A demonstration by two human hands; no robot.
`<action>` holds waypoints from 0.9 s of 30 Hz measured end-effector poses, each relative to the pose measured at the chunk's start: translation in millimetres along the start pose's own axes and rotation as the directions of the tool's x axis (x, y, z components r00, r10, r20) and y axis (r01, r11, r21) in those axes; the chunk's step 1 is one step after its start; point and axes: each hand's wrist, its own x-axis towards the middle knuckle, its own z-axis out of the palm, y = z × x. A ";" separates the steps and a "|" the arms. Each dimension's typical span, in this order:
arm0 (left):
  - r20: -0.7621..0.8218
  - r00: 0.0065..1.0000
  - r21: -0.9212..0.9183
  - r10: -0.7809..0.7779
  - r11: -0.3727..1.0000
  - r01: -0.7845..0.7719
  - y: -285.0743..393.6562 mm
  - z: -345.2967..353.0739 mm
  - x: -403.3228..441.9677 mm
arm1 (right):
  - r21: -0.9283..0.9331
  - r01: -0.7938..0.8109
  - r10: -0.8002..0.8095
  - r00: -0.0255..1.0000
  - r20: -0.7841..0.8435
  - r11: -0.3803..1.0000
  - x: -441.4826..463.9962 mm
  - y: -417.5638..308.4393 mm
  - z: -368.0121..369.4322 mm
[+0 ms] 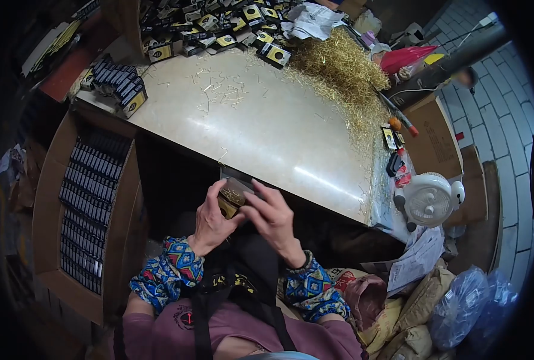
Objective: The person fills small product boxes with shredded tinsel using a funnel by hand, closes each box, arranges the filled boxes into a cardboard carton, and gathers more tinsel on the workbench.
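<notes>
Just off the table's front edge, a small black and yellow box (228,209) is held between my two hands, with thin gold-coloured metal pieces showing at it. My left hand (211,221) grips its left side, fingers curled around it. From the right, my right hand (271,219) has its thumb and fingers pinched at the box's other side. A few loose gold pieces (222,157) lie at the table edge just beyond the hands. Whether the box's flap is closed is too blurred to tell.
A big heap of thin gold pieces (339,66) covers the table's (267,126) far right. Many small boxes (219,27) lie piled at the back. Left stands a carton (49,240) packed with rows of boxes. A white fan (430,201) and bags (459,300) are at right.
</notes>
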 end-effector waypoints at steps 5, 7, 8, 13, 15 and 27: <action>0.166 0.984 0.144 0.063 0.986 -0.088 -5.5 -5.7 0.6 | 0.243 -0.271 0.285 0.958 -0.026 0.932 -18.8 -5.3 26.1; 0.165 0.984 0.138 -0.068 0.989 0.046 -1.4 -7.5 -0.6 | 0.386 -0.392 0.408 0.912 0.044 0.835 -23.7 -2.1 26.4; 0.163 0.978 0.134 -0.132 0.985 0.111 1.2 -7.9 -0.1 | 0.393 -0.371 0.374 0.925 0.071 0.842 -25.7 0.8 25.0; 0.191 0.955 0.108 -0.228 0.972 0.210 8.6 -10.0 1.5 | 0.287 -0.170 0.151 0.985 0.085 0.943 -20.8 -1.1 18.0; 0.205 0.941 0.128 -0.270 0.960 0.248 9.1 -8.0 -0.6 | 0.204 -0.132 0.122 0.991 0.062 0.970 -19.9 -5.0 15.2; 0.120 0.990 0.140 -0.077 0.988 0.060 13.8 -6.8 6.8 | -0.101 -0.012 0.022 0.994 0.105 0.995 0.7 -1.8 9.9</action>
